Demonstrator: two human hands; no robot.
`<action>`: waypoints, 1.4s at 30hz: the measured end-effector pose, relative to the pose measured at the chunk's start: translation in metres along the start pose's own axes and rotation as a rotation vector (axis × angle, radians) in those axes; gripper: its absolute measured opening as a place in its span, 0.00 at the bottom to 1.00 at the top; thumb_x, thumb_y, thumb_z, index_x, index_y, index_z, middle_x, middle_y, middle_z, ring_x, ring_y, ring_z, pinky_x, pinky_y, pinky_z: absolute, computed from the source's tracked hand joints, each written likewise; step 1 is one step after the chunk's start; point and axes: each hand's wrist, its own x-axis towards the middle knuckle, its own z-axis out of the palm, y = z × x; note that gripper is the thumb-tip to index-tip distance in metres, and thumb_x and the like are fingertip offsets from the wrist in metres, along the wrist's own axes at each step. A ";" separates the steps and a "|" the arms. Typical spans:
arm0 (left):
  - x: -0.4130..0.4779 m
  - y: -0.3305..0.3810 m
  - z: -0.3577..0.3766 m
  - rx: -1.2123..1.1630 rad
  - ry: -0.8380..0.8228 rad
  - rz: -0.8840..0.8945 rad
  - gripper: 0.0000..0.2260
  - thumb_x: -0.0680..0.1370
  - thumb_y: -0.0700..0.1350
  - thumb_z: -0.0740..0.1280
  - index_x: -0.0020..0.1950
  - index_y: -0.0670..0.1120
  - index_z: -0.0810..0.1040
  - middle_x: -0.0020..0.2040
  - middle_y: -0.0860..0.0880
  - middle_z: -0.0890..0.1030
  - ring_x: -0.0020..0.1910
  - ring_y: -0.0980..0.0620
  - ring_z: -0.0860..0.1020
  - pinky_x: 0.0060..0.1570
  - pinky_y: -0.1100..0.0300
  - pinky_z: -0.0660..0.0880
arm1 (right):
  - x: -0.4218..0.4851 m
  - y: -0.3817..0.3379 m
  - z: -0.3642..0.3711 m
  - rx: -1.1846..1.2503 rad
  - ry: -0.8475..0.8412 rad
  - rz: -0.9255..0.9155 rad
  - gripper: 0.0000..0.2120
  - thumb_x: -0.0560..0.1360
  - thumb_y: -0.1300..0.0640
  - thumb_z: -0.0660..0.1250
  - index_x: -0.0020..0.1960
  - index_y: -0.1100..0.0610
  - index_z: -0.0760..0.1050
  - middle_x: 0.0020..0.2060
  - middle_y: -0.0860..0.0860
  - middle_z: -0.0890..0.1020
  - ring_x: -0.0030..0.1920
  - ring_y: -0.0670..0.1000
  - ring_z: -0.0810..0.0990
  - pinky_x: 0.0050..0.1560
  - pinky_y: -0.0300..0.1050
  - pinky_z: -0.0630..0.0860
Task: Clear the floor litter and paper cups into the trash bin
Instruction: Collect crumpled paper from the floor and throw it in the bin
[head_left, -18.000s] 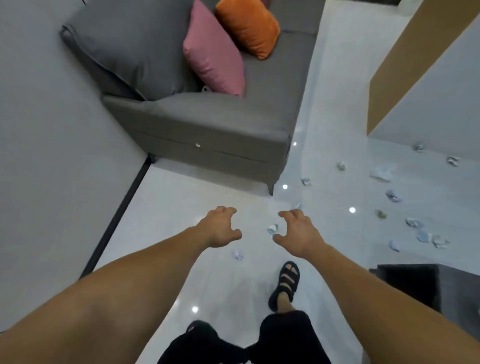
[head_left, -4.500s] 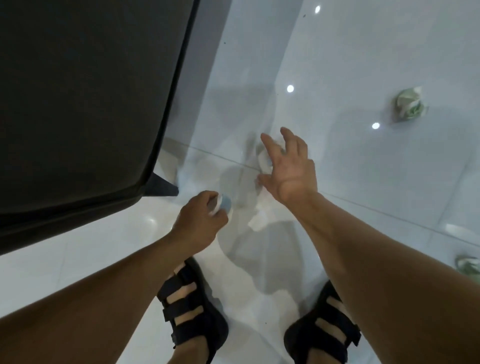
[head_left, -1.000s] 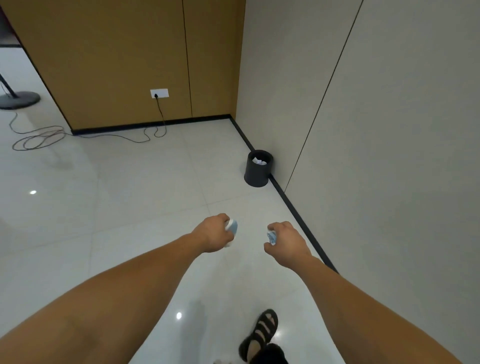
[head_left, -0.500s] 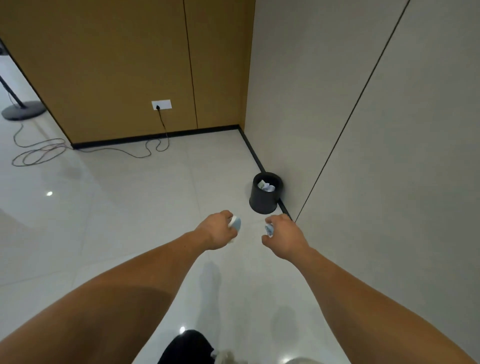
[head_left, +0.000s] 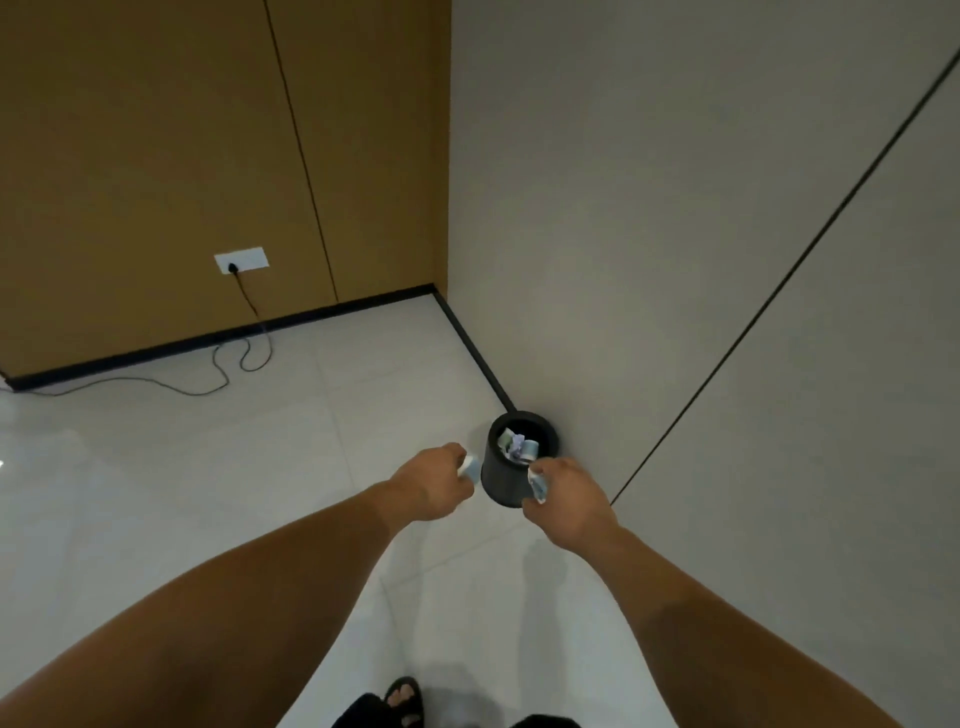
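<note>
Head view: the bin stands by the wall, with some litter already inside. The left grip is closed around a cup, just beside the bin. The right grip is closed around a crumpled scrap, near the rim. Neither piece is in yet. I think both drop in next. I cannot tell if more trash waits somewhere else.
</note>
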 end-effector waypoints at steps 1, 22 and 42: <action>0.020 0.003 -0.011 0.010 -0.007 0.017 0.17 0.78 0.48 0.64 0.65 0.45 0.70 0.60 0.43 0.76 0.55 0.44 0.76 0.56 0.52 0.74 | 0.015 -0.003 -0.003 0.018 0.003 0.018 0.22 0.73 0.52 0.69 0.66 0.53 0.73 0.63 0.54 0.73 0.57 0.55 0.76 0.55 0.44 0.73; 0.462 0.025 0.054 0.044 -0.270 0.023 0.16 0.80 0.49 0.60 0.66 0.47 0.69 0.59 0.46 0.77 0.54 0.47 0.75 0.51 0.57 0.71 | 0.386 0.156 0.056 0.200 -0.157 0.264 0.18 0.73 0.52 0.69 0.61 0.46 0.69 0.53 0.43 0.69 0.54 0.45 0.74 0.50 0.36 0.73; 0.678 -0.152 0.281 0.482 -0.472 0.364 0.33 0.78 0.54 0.62 0.78 0.49 0.50 0.79 0.47 0.50 0.77 0.45 0.42 0.74 0.46 0.53 | 0.538 0.296 0.324 0.170 -0.302 0.418 0.28 0.73 0.49 0.68 0.70 0.48 0.63 0.67 0.48 0.67 0.66 0.52 0.68 0.60 0.46 0.73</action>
